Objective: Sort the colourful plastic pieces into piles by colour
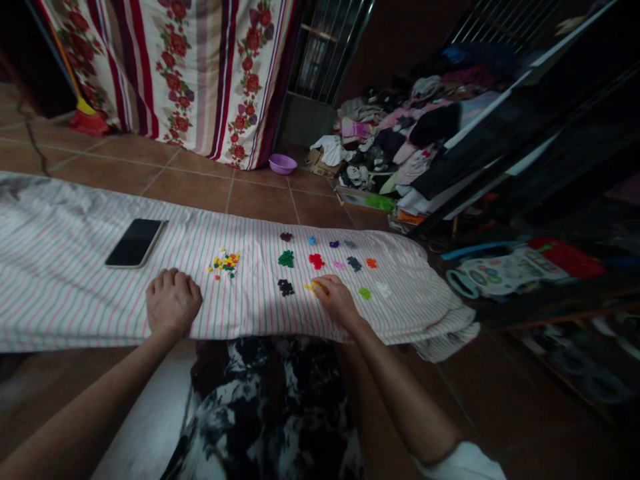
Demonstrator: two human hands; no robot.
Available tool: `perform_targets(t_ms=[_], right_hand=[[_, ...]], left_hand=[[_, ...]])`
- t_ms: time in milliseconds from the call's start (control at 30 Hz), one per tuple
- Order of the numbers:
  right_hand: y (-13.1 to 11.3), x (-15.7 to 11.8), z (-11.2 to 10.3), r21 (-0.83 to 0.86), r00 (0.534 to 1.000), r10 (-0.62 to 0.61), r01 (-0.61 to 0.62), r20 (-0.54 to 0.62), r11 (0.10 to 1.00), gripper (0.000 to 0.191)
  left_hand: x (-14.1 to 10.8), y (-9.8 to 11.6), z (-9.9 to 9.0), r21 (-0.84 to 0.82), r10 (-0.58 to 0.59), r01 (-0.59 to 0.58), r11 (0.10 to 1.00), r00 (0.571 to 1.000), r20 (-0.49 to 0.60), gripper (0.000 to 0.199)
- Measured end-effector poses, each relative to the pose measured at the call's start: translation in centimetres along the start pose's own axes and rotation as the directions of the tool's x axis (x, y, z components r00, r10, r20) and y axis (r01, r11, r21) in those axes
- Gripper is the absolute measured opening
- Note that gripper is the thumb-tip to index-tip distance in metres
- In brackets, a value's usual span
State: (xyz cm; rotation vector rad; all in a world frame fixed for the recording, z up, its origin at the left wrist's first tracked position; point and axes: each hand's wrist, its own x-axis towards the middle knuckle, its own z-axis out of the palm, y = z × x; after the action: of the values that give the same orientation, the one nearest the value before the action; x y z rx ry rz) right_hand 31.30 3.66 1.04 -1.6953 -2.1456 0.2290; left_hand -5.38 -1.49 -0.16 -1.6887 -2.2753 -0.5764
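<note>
My right hand is over a small group of yellow pieces, its fingers pinched together on a tiny yellow piece. My left hand rests on the striped cloth with its fingers curled under. To the right of it lies a mixed pile of yellow, green, orange and white pieces. Single-colour groups lie around my right hand: black, green, red, pink, grey, orange, lime and white.
Brown, light blue and purple groups lie farther back. A phone lies on the striped cloth at left. Beyond are a purple basin, a floral curtain and heaped clothes.
</note>
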Motion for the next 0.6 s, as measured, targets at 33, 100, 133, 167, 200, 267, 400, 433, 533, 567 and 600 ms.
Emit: perform_targets(t_ms=[33, 100, 133, 167, 200, 267, 400, 433, 533, 567, 600], right_hand=[[0.1, 0.0, -0.2, 0.028, 1.0, -0.006, 0.006, -0.002, 1.0, 0.027], [0.2, 0.1, -0.5, 0.088, 1.0, -0.012, 0.014, -0.016, 0.996, 0.029], [0.2, 0.2, -0.6, 0.115, 1.0, -0.014, 0.017, -0.022, 0.993, 0.03], [0.2, 0.3, -0.7, 0.138, 0.999, -0.014, 0.018, -0.03, 0.99, 0.03], [0.1, 0.4, -0.8, 0.157, 0.999, -0.01, 0.016, -0.038, 0.988, 0.03], [-0.4, 0.8, -0.8, 0.183, 0.998, -0.006, 0.017, -0.06, 0.983, 0.029], [-2.9, 1.9, -0.4, 0.212, 0.995, -0.042, 0.061, -0.09, 0.975, 0.024], [-3.9, 2.2, -0.1, 0.221, 0.994, -0.062, 0.079, -0.085, 0.972, 0.023], [-7.1, 3.1, 1.6, 0.248, 0.989, -0.142, 0.149, -0.047, 0.957, 0.022], [-8.2, 3.4, 2.3, 0.256, 0.984, -0.179, 0.179, -0.027, 0.95, 0.021], [-9.2, 3.8, 3.0, 0.267, 0.977, -0.214, 0.208, -0.01, 0.941, 0.021]], left_hand=[[0.0, -0.1, 0.1, 0.005, 0.002, -0.002, 1.0, 1.0, -0.001, 0.032], [0.0, -0.2, 0.3, 0.005, 0.009, -0.009, 1.0, 1.0, -0.011, 0.031], [0.0, -0.2, 0.4, 0.002, 0.014, -0.014, 1.0, 1.0, -0.018, 0.031], [-0.1, -0.3, 0.5, -0.001, 0.017, -0.017, 1.0, 1.0, -0.024, 0.031], [-0.1, -0.3, 0.6, -0.003, 0.019, -0.019, 1.0, 0.999, -0.029, 0.03], [-0.1, -0.4, 0.7, -0.007, 0.025, -0.025, 1.0, 0.999, -0.031, 0.03], [-0.1, -0.4, 0.6, -0.04, 0.023, -0.024, 0.999, 1.0, -0.013, 0.03], [-0.1, -0.3, 0.6, -0.051, 0.02, -0.02, 0.999, 1.0, -0.008, 0.03], [-0.1, -0.3, 0.6, -0.065, 0.005, -0.006, 0.998, 1.0, -0.012, 0.03], [-0.1, -0.3, 0.6, -0.062, 0.002, -0.003, 0.998, 1.0, -0.016, 0.03], [-0.1, -0.3, 0.6, -0.058, 0.0, -0.001, 0.998, 1.0, -0.019, 0.03]])
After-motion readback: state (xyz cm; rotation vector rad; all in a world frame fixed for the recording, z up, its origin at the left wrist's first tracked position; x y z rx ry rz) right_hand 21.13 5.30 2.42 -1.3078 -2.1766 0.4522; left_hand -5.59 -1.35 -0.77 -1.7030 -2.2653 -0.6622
